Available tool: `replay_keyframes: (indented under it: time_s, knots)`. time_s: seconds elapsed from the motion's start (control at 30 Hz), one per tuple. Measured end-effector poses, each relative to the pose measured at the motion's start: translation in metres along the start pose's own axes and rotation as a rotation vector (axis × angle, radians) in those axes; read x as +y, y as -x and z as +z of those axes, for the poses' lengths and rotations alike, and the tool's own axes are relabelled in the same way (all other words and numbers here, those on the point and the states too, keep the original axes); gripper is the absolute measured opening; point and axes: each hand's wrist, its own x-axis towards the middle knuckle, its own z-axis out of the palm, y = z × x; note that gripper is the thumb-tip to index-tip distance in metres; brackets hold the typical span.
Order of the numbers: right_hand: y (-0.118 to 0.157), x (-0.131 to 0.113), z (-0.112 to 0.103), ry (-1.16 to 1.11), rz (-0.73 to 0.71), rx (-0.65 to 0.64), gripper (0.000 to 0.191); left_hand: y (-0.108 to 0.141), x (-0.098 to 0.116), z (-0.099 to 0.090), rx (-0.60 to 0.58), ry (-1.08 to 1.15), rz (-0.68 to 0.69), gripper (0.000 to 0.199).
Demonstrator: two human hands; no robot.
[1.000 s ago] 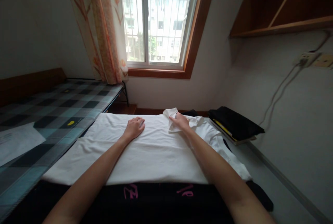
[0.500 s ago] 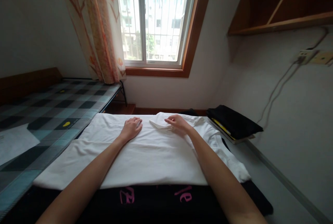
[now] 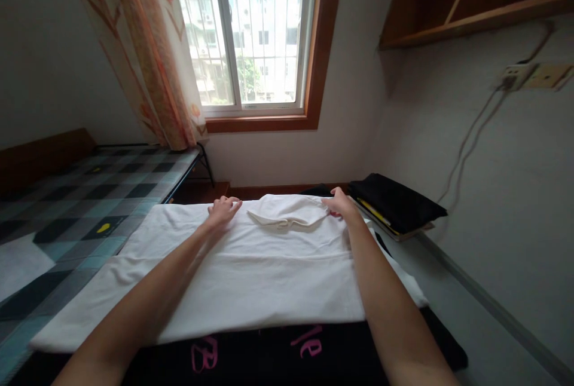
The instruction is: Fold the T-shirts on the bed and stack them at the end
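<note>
A white T-shirt (image 3: 260, 290) lies spread over a black cloth with pink lettering (image 3: 305, 344). At its far side, a sleeve-like flap (image 3: 287, 211) is folded back toward me, its hem facing me. My left hand (image 3: 224, 210) is at the far edge, left of the flap, fingers apart and holding nothing. At the flap's right end, my right hand (image 3: 341, 202) has thumb and fingers closed on the shirt fabric. The shirt's right end is partly hidden behind my right forearm.
A checked mattress (image 3: 134, 183) with a paper sheet (image 3: 22, 263) is on the left. Against the right wall rests a black folder-like item (image 3: 399, 204) on a stack. Ahead are a curtain (image 3: 147, 57) and a window (image 3: 255, 45); a wooden shelf (image 3: 466, 24) hangs upper right.
My right hand has moved right along the far edge, and the flap now lies flatter and wider. My left hand's fingers have lifted and spread. The view has shifted slightly.
</note>
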Motion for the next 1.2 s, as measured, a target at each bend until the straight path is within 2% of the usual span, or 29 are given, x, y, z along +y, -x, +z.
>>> replay_keyframes:
  time_s: [0.1,0.2,0.3,0.37,0.43,0.57,0.7,0.8,1.07,1.2]
  knots:
    - [-0.003,0.001,0.004,-0.134,0.135,-0.031,0.063,-0.030,0.024,0.002,-0.084,0.072,-0.018,0.044]
    - [-0.004,0.004,0.000,-0.238,0.060,-0.164,0.059,-0.055,0.051,0.011,-0.159,0.136,0.035,0.039]
    - [-0.004,0.010,-0.004,-0.257,-0.011,-0.295,0.051,-0.072,0.074,0.024,-0.174,0.190,0.067,0.035]
    - [-0.004,0.012,-0.005,-0.252,-0.031,-0.322,0.051,-0.079,0.085,0.035,-0.170,0.233,0.083,0.034]
    - [-0.006,0.014,-0.004,-0.242,-0.040,-0.293,0.053,-0.083,0.092,0.044,-0.160,0.274,0.086,0.032]
    - [-0.008,0.013,0.000,-0.254,-0.032,-0.183,0.050,-0.087,0.093,0.056,-0.133,0.321,0.043,0.025]
    - [-0.007,0.009,0.000,-0.252,-0.026,-0.112,0.043,-0.088,0.086,0.057,-0.107,0.345,-0.031,0.022]
    - [-0.004,0.006,-0.001,-0.193,-0.020,-0.104,0.043,-0.086,0.084,0.056,-0.112,0.414,-0.055,0.022]
    - [-0.002,0.004,0.000,-0.104,0.009,-0.131,0.053,-0.076,0.089,0.050,-0.160,0.762,-0.085,0.019]
    - [-0.012,0.012,0.003,-0.133,-0.093,-0.010,0.044,-0.074,0.088,0.038,-0.159,0.965,-0.111,0.030]
